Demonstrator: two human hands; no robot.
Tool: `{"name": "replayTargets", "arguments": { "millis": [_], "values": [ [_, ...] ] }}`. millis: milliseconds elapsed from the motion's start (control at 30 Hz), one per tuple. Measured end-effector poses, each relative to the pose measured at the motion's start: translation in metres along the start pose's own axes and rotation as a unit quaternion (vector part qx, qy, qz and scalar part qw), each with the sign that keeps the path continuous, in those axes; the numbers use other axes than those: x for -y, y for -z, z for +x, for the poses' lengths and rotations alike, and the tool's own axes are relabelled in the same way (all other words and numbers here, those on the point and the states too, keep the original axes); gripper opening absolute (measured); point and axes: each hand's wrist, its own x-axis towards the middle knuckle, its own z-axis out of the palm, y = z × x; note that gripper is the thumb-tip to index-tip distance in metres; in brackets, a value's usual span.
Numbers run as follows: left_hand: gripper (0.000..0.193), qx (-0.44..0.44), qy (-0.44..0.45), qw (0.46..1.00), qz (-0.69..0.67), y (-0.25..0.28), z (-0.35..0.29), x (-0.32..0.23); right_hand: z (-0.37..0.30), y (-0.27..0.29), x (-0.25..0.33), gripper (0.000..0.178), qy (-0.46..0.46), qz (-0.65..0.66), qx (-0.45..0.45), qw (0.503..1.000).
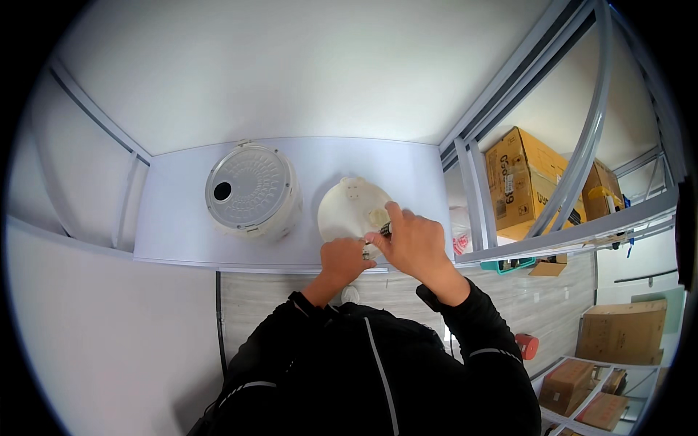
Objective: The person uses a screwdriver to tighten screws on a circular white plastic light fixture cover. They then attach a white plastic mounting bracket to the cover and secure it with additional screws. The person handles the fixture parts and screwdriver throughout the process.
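A round, cream-white lid-like disc [339, 212] lies on the white table, with a small tab at its far rim and a pale raised piece on its right part. My left hand [345, 260] is closed at the disc's near edge, its fingertips around a small part that is too tiny to name. Just right of it, my right hand [416, 243] is closed too, thumb toward the left fingertips. A small dark-and-light piece shows under its fingers, mostly covered. To the left stands a white round appliance [254, 190] with a grey metal top and a dark round hole.
The white table [174, 211] meets a white wall behind and metal frame posts on the right. Beyond the posts sit a cardboard box [518, 178] and a teal basket [509, 266]. A red container [527, 346] stands on the floor, near shelves with boxes.
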Motion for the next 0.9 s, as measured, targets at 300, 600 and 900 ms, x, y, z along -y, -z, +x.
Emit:
{"name": "replayTargets", "arguments": {
  "millis": [300, 600, 900],
  "values": [
    [0.05, 0.02, 0.004, 1.0, -0.003, 0.004, 0.001, -0.001, -0.003, -0.005, 0.0, 0.05, -0.02, 0.003, 0.019, 1.0],
    [0.05, -0.01, 0.013, 1.0, -0.004, -0.001, 0.001, -0.001, -0.009, -0.003, -0.001, 0.05, 0.131, 0.066, -0.102, 0.984],
    [0.048, -0.023, -0.012, 1.0, -0.014, -0.004, 0.002, 0.003, -0.007, 0.005, 0.002, 0.043, 0.028, -0.04, 0.011, 0.999]
  ]
}}
